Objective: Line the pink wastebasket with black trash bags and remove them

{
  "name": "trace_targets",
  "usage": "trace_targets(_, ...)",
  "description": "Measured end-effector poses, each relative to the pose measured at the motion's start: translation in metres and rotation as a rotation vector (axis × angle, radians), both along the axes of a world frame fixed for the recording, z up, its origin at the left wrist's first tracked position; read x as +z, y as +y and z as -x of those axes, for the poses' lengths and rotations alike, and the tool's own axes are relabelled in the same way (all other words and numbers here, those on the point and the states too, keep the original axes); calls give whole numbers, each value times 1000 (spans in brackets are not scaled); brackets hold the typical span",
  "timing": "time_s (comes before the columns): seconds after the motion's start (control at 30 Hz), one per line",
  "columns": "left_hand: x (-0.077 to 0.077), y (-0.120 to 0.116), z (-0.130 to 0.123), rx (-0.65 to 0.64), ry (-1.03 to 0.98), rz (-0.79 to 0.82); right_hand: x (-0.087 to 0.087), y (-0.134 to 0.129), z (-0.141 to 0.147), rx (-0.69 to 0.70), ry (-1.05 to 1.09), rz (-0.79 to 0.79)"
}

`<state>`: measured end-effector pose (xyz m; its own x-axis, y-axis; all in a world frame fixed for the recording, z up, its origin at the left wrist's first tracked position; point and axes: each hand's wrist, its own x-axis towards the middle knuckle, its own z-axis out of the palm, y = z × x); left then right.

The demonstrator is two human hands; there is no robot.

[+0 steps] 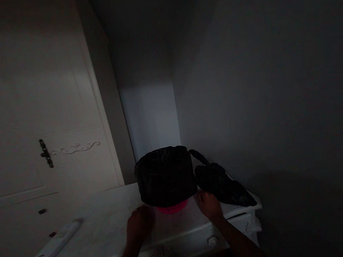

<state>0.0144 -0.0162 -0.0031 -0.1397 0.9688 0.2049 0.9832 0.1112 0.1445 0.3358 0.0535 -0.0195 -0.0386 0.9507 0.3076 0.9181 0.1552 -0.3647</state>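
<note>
A pink basket (173, 208) stands on the white dresser, with a black plastic bag (165, 177) over it that hides all but its lower rim. My left hand (140, 223) is by the bag's lower left corner, its fingers curled. At the lower right corner, my right hand (209, 205) has its fingers bent in close against the bag's edge. The dark light hides what, if anything, lies inside either hand. A second black bundle (223, 185), seemingly plastic too, lies to the right of my right hand.
The white dresser (108, 221) has drawers with knobs facing me. A long white power strip (56, 247) with a small light lies along its left side. A white wardrobe (29, 101) rises on the left, and a grey wall (264, 91) borders the right.
</note>
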Motion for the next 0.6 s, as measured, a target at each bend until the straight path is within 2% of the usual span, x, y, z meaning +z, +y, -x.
trace_targets(0.43,0,-2,-3,-17,-5,-12,-4,0,-1,10,9,-9)
trace_targets(0.6,-4,-3,-3,-60,-28,-77,-9,3,-2,27,47,-15)
